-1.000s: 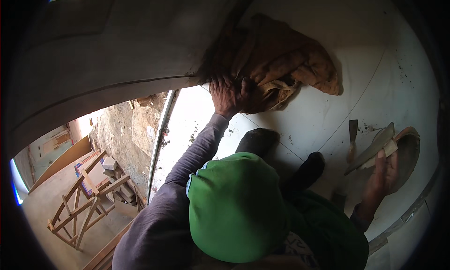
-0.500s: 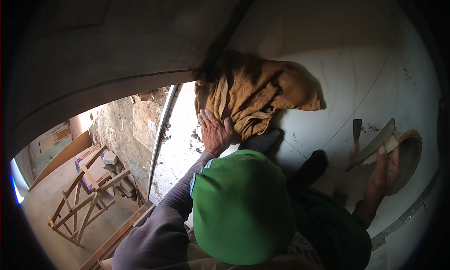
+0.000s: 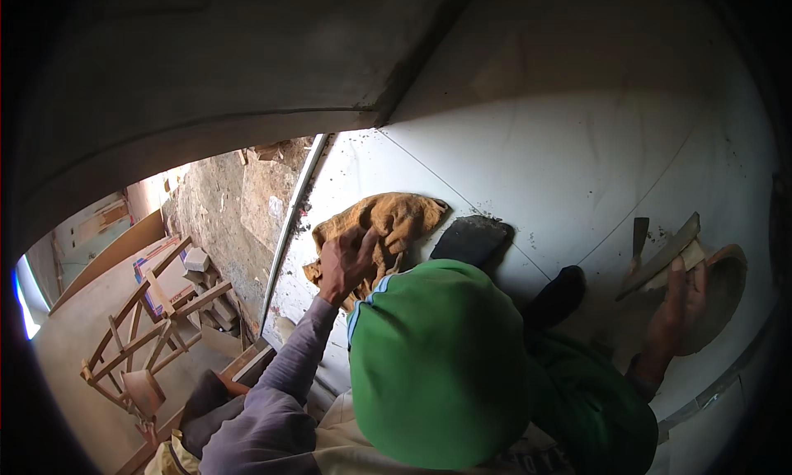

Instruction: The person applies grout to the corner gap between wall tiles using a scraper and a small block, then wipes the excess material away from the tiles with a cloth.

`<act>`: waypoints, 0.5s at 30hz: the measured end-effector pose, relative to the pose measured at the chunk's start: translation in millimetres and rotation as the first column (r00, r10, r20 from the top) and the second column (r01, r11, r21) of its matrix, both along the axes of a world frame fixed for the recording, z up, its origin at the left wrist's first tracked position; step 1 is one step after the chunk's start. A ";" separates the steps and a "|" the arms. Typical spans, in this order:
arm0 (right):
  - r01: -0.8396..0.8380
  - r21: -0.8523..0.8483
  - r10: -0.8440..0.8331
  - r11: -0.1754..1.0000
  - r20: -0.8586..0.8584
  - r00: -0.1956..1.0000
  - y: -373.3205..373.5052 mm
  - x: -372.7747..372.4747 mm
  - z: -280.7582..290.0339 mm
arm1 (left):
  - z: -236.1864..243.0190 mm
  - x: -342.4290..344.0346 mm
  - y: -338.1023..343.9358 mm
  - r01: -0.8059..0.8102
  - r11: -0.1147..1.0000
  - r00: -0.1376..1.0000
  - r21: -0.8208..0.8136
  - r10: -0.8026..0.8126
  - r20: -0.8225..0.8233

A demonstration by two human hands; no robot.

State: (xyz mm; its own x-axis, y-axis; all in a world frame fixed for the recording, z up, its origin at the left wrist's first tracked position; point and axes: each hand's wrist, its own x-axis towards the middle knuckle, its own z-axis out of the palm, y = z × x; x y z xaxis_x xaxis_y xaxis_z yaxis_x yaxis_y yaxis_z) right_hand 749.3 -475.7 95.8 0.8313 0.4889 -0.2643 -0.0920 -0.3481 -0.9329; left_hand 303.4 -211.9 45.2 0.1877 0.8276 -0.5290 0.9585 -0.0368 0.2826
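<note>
My left hand (image 3: 345, 267) is closed on a crumpled brown cloth (image 3: 404, 218), which lies bunched on the white tiled floor (image 3: 511, 157). Off to the right, my right hand (image 3: 681, 300) is closed around the pale handle of what looks like a plastering float (image 3: 664, 255), its long blade tilted. Beside that hand is a rounded, shallow bowl (image 3: 730, 281), partly hidden by it. A narrow, dark-bladed scraper (image 3: 639, 234) is just left of the float.
A green cap (image 3: 441, 359) blocks the lower middle. Close by are a dark flat-ended shape (image 3: 470, 240) and a dark-socked foot (image 3: 561, 293). A metal strip (image 3: 293, 219) edges the floor; beyond are a wooden frame (image 3: 157, 335) and blocks. Another person's dark sleeve (image 3: 206, 413) shows lower left.
My left hand has gone from lying flat on the spread cloth to gripping it, and the cloth is pulled nearer and bunched up. Another person has come into view at lower left.
</note>
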 end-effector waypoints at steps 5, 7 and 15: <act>-0.093 -0.051 0.092 0.994 -0.021 0.995 10.9 -6.7 3.5 | -54.4 29.9 -4.2 0.453 0.861 0.835 0.230 -0.500 0.230; -0.072 -0.069 0.073 0.995 0.006 0.997 6.5 -8.7 2.6 | -68.7 34.5 -2.0 0.465 0.884 0.806 0.049 -0.445 0.390; 0.020 -0.119 -0.022 0.993 -0.019 1.000 -5.3 -4.5 -6.2 | -81.0 154.5 52.0 0.163 0.800 0.803 0.577 -0.448 0.393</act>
